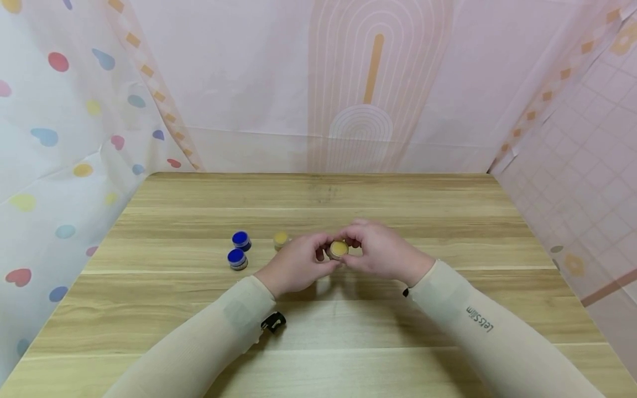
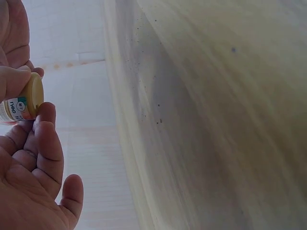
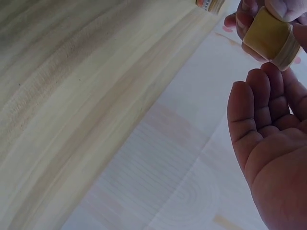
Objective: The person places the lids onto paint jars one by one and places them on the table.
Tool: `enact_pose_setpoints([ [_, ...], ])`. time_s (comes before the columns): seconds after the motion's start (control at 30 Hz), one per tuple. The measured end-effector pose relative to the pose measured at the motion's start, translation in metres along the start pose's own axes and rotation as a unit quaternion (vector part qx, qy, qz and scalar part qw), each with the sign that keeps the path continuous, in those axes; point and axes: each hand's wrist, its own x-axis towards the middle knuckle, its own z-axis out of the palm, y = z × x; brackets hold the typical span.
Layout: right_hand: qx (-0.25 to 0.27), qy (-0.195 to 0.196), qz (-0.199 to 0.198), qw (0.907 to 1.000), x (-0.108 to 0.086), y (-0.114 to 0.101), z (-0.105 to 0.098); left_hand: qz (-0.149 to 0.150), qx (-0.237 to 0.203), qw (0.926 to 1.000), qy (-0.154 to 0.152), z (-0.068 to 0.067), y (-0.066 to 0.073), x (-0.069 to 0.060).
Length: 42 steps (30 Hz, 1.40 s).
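A small paint jar with a yellow lid (image 1: 339, 249) is held up off the table between both hands. My left hand (image 1: 298, 264) grips it from the left side, and my right hand (image 1: 385, 255) holds it from the right with thumb and fingers. In the left wrist view, the jar's printed label (image 2: 18, 106) faces the camera, with fingertips at the lid's edge. The right wrist view shows the jar's yellow body (image 3: 266, 33) near the right hand's fingertips. Just left of the hands stands another yellow-topped jar (image 1: 281, 239), partly hidden.
Two blue-topped jars (image 1: 241, 240) stand close together on the left of the wooden table (image 1: 318, 342). A black strap end (image 1: 273, 321) hangs from the left sleeve. Patterned cloth walls (image 1: 249, 83) enclose the table's back and sides.
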Motion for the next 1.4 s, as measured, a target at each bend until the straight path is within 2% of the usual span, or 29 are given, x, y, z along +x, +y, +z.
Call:
enact_pose_setpoints([
  [0.27,-0.004,0.015,0.0,0.9999,-0.001,0.0,0.004,0.005,0.004,1.0,0.004,0.0,-0.002,-0.001],
  [0.57,-0.009,0.003,-0.01,0.9999,-0.001,0.0,0.003,0.01,0.007,0.9999,0.007,0.0,-0.003,0.0],
  [0.8,-0.02,0.013,-0.014,0.9996,-0.001,-0.002,0.005,0.018,0.014,0.9996,0.017,0.001,-0.003,-0.001],
  [1.4,-0.001,0.034,-0.003,0.9994,-0.002,-0.004,0.011,0.005,0.004,0.9995,0.032,0.004,-0.003,-0.002],
])
